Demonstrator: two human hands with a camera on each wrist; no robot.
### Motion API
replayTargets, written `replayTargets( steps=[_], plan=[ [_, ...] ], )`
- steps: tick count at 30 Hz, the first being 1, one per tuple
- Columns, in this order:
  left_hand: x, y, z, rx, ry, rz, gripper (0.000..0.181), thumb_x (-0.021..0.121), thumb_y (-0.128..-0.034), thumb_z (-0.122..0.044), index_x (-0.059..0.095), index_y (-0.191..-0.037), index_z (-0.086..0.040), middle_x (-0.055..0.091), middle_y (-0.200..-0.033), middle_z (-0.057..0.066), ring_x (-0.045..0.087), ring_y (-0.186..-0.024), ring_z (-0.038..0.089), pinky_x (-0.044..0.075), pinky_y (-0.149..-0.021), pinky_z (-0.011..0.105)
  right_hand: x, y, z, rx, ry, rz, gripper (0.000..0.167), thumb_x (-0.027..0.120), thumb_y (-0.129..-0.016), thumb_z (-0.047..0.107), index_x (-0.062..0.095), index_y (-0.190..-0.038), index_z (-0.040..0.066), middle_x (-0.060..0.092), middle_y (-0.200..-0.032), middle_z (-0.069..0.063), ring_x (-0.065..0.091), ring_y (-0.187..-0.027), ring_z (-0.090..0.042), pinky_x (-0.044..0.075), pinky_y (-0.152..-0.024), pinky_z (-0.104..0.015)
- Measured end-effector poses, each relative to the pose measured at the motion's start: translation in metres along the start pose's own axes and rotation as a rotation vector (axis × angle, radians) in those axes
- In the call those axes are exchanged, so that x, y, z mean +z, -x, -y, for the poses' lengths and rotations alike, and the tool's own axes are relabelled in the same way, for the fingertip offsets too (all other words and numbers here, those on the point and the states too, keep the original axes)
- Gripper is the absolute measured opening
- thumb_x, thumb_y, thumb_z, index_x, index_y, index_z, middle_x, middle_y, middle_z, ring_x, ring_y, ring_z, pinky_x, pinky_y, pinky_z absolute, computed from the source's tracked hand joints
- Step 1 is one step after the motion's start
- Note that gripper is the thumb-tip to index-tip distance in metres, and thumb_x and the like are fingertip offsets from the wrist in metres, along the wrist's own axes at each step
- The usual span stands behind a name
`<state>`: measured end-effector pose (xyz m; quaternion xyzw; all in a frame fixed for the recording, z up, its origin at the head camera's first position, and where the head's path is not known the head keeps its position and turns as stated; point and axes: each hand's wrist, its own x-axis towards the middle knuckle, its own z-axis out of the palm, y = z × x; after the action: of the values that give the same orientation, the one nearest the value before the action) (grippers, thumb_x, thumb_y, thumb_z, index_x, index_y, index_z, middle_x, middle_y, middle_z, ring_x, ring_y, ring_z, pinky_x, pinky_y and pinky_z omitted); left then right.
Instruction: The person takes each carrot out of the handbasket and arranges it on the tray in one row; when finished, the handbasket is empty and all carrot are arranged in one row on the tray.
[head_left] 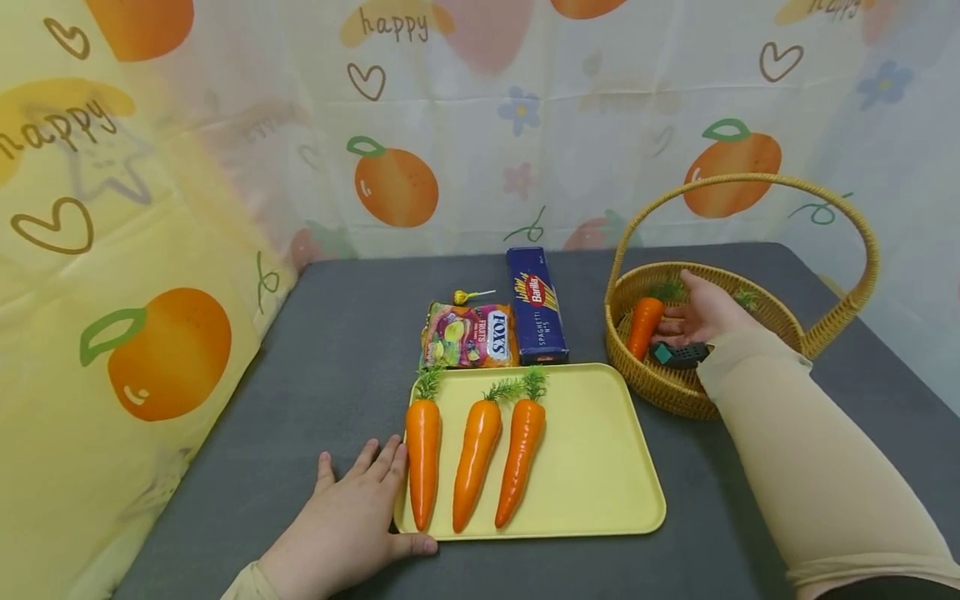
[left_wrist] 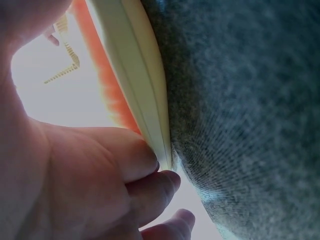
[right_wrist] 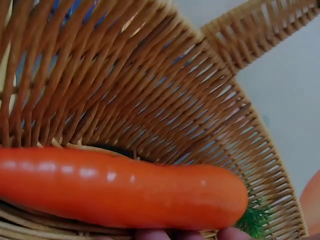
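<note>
Three orange toy carrots with green tops lie side by side on a yellow tray [head_left: 585, 450]: a left carrot [head_left: 423, 462], a middle carrot [head_left: 477, 467] and a right carrot [head_left: 522, 462]. My left hand [head_left: 341, 521] rests at the tray's left edge, fingers spread, thumb by the near corner; the left wrist view shows fingertips against the rim. My right hand [head_left: 701, 312] is inside a wicker basket [head_left: 675, 400], beside another carrot [right_wrist: 125, 187]. Its fingertips [right_wrist: 152, 234] show at that carrot's lower side, and no fingers are seen wrapped round it.
Behind the tray lie a Fox's candy bag [head_left: 468, 336], a yellow lollipop [head_left: 471, 296] and a blue Barilla spaghetti box [head_left: 537, 308]. The basket's tall handle [head_left: 750, 177] arches over my right hand. More green leaves [head_left: 746, 300] show inside the basket. A printed curtain [head_left: 465, 125] hangs behind the grey table.
</note>
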<state>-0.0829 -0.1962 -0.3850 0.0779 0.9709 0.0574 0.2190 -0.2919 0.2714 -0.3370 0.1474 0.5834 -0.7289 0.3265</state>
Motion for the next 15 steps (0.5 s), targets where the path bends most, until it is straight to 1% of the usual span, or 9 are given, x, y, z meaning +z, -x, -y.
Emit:
replayTargets(
  steps=[2, 5, 8, 10, 11, 12, 13, 14, 15],
  plan=[
    [0.0, 0.0, 0.0, -0.001, -0.001, 0.003, 0.136, 0.073, -0.0756, -0.093, 0.038, -0.172, -0.003, 0.032, -0.181, 0.017, 0.031, -0.165, 0.049, 0.008, -0.115, 0.095, 0.003, -0.003, 0.0, -0.022, 0.023, -0.023, 0.079, 0.006, -0.112, 0.065, -0.043, -0.164, 0.031, -0.03, -0.182, -0.007, -0.01, -0.172, -0.036, 0.019, -0.138, -0.045],
    [0.0, 0.0, -0.001, -0.003, -0.005, 0.013, 0.136, 0.072, -0.076, -0.093, 0.038, -0.172, -0.003, 0.032, -0.181, 0.017, 0.03, -0.165, 0.049, 0.007, -0.115, 0.095, 0.007, -0.008, -0.001, -0.063, 0.079, -0.06, 0.076, 0.014, -0.116, 0.058, -0.034, -0.17, 0.036, -0.024, -0.184, -0.01, -0.005, -0.173, -0.038, 0.032, -0.13, -0.049],
    [-0.001, -0.001, -0.001, -0.006, -0.005, 0.022, 0.136, 0.071, -0.0761, -0.094, 0.037, -0.172, -0.004, 0.031, -0.181, 0.017, 0.029, -0.166, 0.049, 0.006, -0.116, 0.095, 0.011, -0.012, -0.003, -0.087, 0.135, -0.081, 0.075, 0.022, -0.118, 0.052, -0.016, -0.178, 0.027, -0.012, -0.185, -0.014, 0.005, -0.172, -0.038, 0.042, -0.12, -0.045],
    [0.0, 0.0, -0.001, -0.003, -0.003, 0.02, 0.136, 0.071, -0.0761, -0.094, 0.037, -0.172, -0.004, 0.031, -0.181, 0.017, 0.029, -0.166, 0.048, 0.005, -0.116, 0.095, 0.012, -0.015, -0.003, -0.084, 0.183, -0.087, 0.073, 0.029, -0.119, 0.048, 0.0, -0.179, 0.018, 0.007, -0.182, -0.019, 0.017, -0.169, -0.038, 0.047, -0.117, -0.042],
    [0.0, 0.0, -0.001, -0.002, -0.001, 0.018, 0.136, 0.071, -0.076, -0.093, 0.037, -0.172, -0.004, 0.031, -0.181, 0.017, 0.03, -0.166, 0.048, 0.006, -0.116, 0.095, 0.012, -0.017, -0.003, -0.077, 0.2, -0.08, 0.071, 0.033, -0.12, 0.045, 0.007, -0.178, 0.014, 0.02, -0.177, -0.02, 0.023, -0.166, -0.038, 0.047, -0.118, -0.041],
    [0.0, 0.0, -0.001, 0.0, 0.0, 0.015, 0.136, 0.071, -0.076, -0.093, 0.037, -0.172, -0.004, 0.032, -0.181, 0.017, 0.03, -0.166, 0.048, 0.006, -0.116, 0.095, 0.012, -0.018, -0.003, -0.066, 0.215, -0.071, 0.069, 0.036, -0.12, 0.041, 0.01, -0.177, 0.01, 0.032, -0.168, -0.02, 0.029, -0.161, -0.036, 0.046, -0.121, -0.041],
    [0.0, 0.001, 0.0, 0.002, 0.001, 0.012, 0.136, 0.072, -0.0759, -0.093, 0.037, -0.172, -0.004, 0.032, -0.181, 0.017, 0.03, -0.166, 0.048, 0.006, -0.115, 0.095, 0.012, -0.019, -0.003, -0.057, 0.233, -0.062, 0.066, 0.039, -0.12, 0.037, 0.015, -0.175, 0.009, 0.042, -0.158, -0.017, 0.038, -0.155, -0.035, 0.046, -0.122, -0.041],
    [0.0, 0.001, 0.0, 0.003, 0.001, 0.01, 0.136, 0.072, -0.0759, -0.093, 0.037, -0.172, -0.004, 0.032, -0.181, 0.017, 0.03, -0.166, 0.048, 0.006, -0.115, 0.095, 0.012, -0.02, -0.003, -0.045, 0.26, -0.054, 0.061, 0.041, -0.12, 0.033, 0.02, -0.172, 0.007, 0.051, -0.146, -0.011, 0.047, -0.147, -0.031, 0.045, -0.123, -0.041],
    [0.0, 0.001, 0.0, 0.004, 0.002, 0.008, 0.136, 0.072, -0.0758, -0.093, 0.037, -0.172, -0.004, 0.032, -0.181, 0.017, 0.031, -0.166, 0.048, 0.006, -0.115, 0.095, 0.012, -0.021, -0.002, -0.037, 0.299, -0.039, 0.06, 0.043, -0.12, 0.029, 0.02, -0.17, 0.004, 0.057, -0.135, -0.006, 0.055, -0.137, -0.026, 0.044, -0.125, -0.042]
  ],
)
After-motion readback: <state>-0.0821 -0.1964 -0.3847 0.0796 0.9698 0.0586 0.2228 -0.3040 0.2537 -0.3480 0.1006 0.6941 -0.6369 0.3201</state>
